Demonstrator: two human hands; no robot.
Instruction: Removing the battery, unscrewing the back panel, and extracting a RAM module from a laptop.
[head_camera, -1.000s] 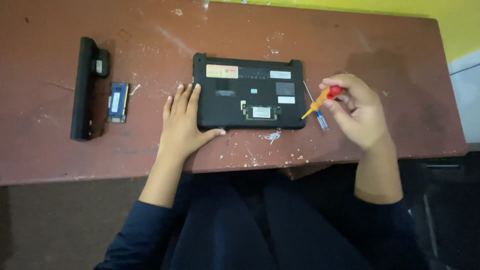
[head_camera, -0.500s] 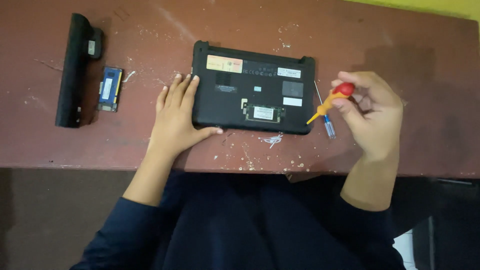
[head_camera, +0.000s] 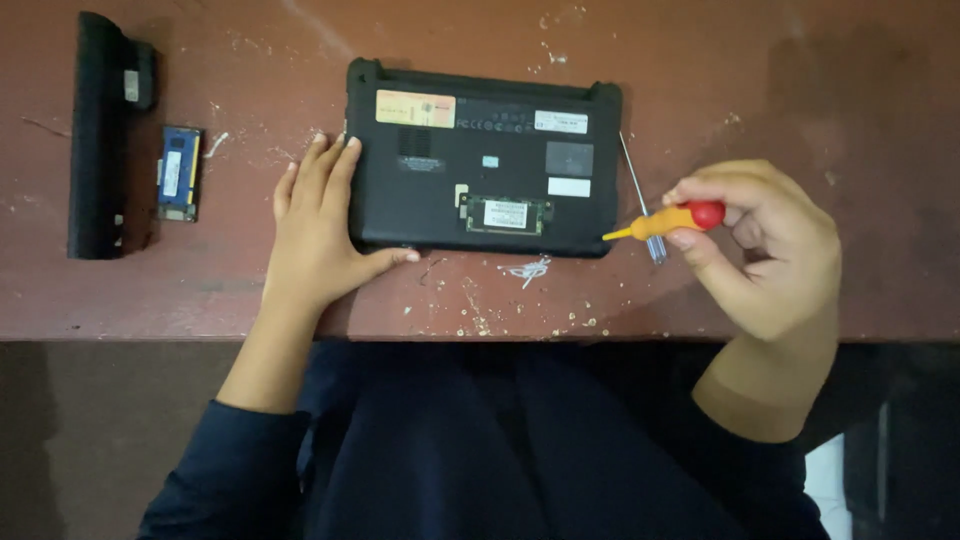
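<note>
Head view: a small orange-and-red screwdriver (head_camera: 665, 220) was pinched in the right hand (head_camera: 770, 250), just beside the right edge of one black laptop (head_camera: 482, 160), laid underside up, labels showing. The left hand (head_camera: 315, 225) was pressed flat, fingers spread, against its left edge. One battery (head_camera: 98, 135), one memory module (head_camera: 180, 173) and a second screwdriver (head_camera: 640, 195) were counted on the brown table (head_camera: 800, 90).

Bare counter (head_camera: 820, 90) lies open right of the laptop (head_camera: 480, 150) and between it and the memory module (head_camera: 180, 172). The battery (head_camera: 98, 135) blocks the far left (just beside the module). A second screwdriver (head_camera: 640, 200) lies at the laptop's right edge.
</note>
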